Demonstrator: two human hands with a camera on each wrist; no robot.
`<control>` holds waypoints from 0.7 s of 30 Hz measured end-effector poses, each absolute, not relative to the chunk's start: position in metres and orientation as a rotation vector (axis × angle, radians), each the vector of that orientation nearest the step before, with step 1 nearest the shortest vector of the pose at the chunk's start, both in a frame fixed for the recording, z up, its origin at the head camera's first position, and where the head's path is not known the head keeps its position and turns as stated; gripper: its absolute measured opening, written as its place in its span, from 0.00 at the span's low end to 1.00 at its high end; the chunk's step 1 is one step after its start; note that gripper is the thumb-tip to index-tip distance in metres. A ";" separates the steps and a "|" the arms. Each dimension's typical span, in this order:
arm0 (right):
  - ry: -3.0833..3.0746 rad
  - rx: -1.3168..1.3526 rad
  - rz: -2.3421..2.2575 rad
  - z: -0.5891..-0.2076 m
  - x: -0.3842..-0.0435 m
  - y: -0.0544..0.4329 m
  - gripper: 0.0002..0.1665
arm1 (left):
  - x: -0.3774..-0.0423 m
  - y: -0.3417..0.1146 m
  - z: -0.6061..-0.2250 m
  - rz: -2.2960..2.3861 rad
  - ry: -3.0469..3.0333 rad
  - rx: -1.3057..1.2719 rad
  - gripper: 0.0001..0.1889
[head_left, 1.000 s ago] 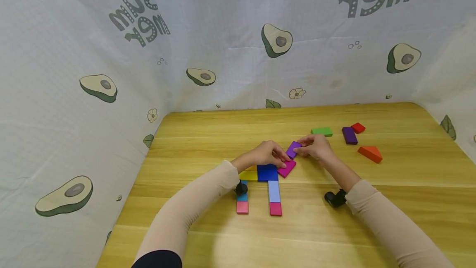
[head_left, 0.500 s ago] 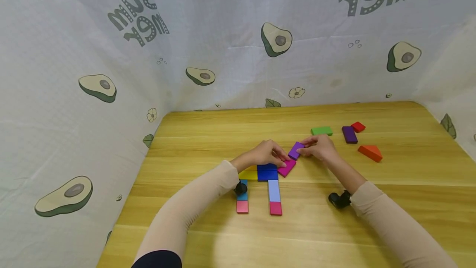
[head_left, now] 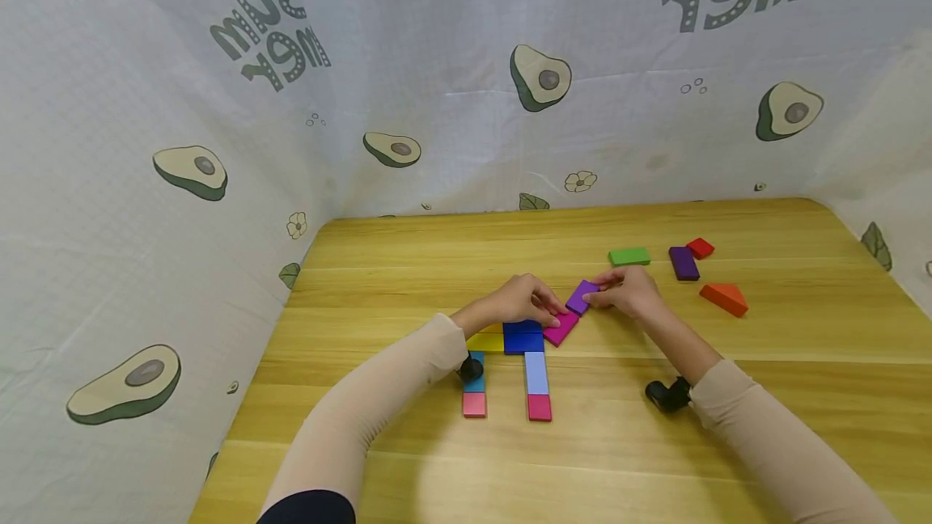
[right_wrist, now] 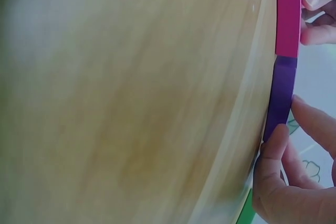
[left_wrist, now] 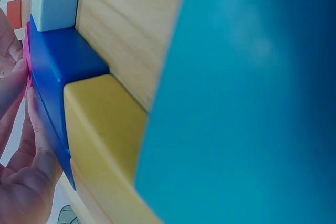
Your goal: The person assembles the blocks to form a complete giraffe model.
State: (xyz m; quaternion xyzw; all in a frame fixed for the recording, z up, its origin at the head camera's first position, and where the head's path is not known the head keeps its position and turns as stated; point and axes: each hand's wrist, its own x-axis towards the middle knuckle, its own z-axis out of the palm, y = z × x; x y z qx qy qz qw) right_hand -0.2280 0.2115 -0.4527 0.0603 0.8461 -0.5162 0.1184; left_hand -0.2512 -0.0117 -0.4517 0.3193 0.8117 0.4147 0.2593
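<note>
My left hand (head_left: 526, 299) holds a magenta block (head_left: 561, 329) with thumb and fingers at its upper left; the blue blocks (head_left: 523, 338) lie just left of it. With thumb and fingertips my right hand (head_left: 628, 291) pinches a purple block (head_left: 582, 297) by its far right end. In the right wrist view the purple block (right_wrist: 281, 95) meets the end of the magenta block (right_wrist: 287, 17). The left wrist view shows blue, yellow (left_wrist: 105, 135) and pale blue (left_wrist: 56, 1) blocks joined edge to edge.
Below the blue blocks stand two strips, a light blue block (head_left: 536, 373) over a crimson one (head_left: 540, 407), and a teal block (head_left: 475, 382) over a pink one (head_left: 475, 405). Green (head_left: 629, 257), dark purple (head_left: 684, 264), red (head_left: 701, 248) and orange (head_left: 724, 298) blocks lie back right.
My right hand has shifted the purple block slightly rightward and toward me, along the magenta block's upper end. My left hand has stayed in place on the magenta block.
</note>
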 end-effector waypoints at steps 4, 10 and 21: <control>2.484 0.173 -1.505 -0.454 -0.228 0.211 0.27 | -0.252 -0.012 -0.453 1.115 2.209 0.864 0.10; 2.485 0.161 -1.518 -0.453 -0.227 0.211 0.26 | -0.252 -0.012 -0.454 1.123 2.201 0.864 0.10; 2.502 0.161 -1.467 -0.451 -0.226 0.210 0.26 | -0.253 -0.012 -0.455 1.134 2.191 0.858 0.10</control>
